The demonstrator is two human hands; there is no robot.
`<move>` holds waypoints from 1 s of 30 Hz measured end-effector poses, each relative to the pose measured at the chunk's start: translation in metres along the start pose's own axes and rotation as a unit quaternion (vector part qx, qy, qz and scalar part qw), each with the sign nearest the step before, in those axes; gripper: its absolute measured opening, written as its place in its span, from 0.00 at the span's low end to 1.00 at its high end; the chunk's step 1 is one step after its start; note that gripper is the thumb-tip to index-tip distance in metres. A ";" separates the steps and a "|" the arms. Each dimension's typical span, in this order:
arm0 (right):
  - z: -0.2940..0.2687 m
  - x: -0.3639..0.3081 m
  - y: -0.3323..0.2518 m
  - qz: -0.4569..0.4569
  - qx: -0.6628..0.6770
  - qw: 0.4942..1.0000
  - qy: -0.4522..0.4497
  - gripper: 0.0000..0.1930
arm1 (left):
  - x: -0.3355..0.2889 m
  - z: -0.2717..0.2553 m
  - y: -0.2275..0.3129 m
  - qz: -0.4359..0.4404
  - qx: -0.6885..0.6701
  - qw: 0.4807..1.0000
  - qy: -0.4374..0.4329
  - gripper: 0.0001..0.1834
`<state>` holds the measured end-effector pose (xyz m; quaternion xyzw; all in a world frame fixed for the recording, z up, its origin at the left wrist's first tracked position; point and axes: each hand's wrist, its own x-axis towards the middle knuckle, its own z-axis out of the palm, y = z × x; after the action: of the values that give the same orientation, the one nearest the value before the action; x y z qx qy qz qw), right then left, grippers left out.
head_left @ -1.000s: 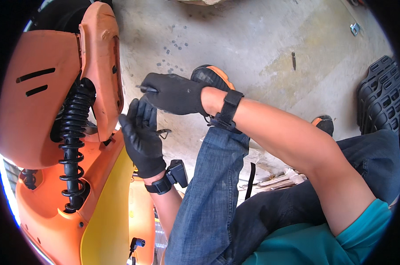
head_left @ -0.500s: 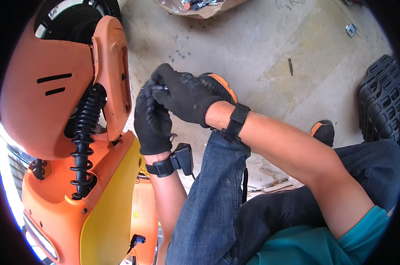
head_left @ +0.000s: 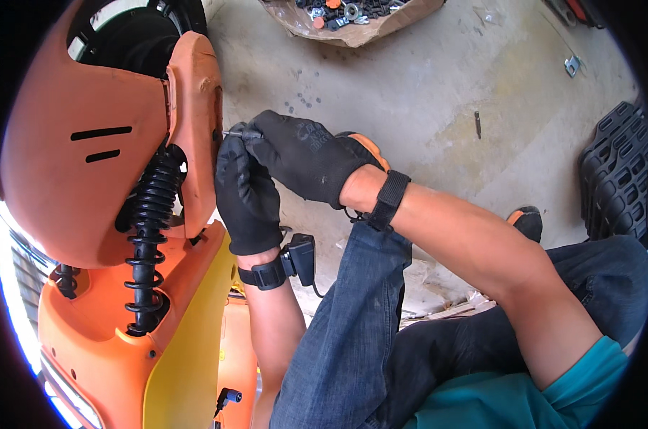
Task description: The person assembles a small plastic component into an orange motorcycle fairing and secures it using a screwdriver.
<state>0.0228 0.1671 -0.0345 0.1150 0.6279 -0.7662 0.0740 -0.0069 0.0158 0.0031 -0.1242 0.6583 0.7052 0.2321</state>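
Note:
My right hand [head_left: 302, 154], in a black glove, pinches a small thin metal rod [head_left: 236, 134], like a driver bit or pin. Its narrow end points left at the side of the orange body panel [head_left: 195, 136], close to a dark hole there. Just below the rod is my left hand [head_left: 249, 193], also gloved in black, its fingers closed up against the rod and the right fingertips. Whether the left fingers grip anything is hidden. Beside the panel stands a black coil-spring shock absorber [head_left: 151, 214], joined to an orange and yellow lower body [head_left: 183, 336].
A cardboard box [head_left: 367, 33] of loose small hardware sits at the top. On the concrete floor lie a dark thin bit [head_left: 478, 124] and a small metal piece [head_left: 572, 66]. Black slotted plastic parts [head_left: 617, 161] stand at the right. A black cable plug [head_left: 229, 397] hangs low.
The rod in my right hand now reaches left toward the orange panel's side. The whole scene has shifted slightly in view, showing more of the box at the top.

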 end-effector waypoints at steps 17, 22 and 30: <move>0.001 -0.003 -0.004 0.007 0.035 0.999 -0.024 0.17 | -0.003 0.021 0.012 -0.014 -0.040 0.999 0.009 0.23; 0.006 -0.004 0.000 -0.025 0.021 0.999 0.004 0.18 | -0.004 0.021 0.012 -0.014 -0.015 1.000 0.012 0.24; 0.010 -0.003 -0.003 0.010 0.016 1.000 -0.003 0.15 | -0.005 0.019 0.012 -0.019 -0.069 0.997 -0.008 0.25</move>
<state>0.0241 0.1576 -0.0285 0.1199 0.6140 -0.7758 0.0817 -0.0063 0.0338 0.0176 -0.1472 0.6040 0.7450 0.2417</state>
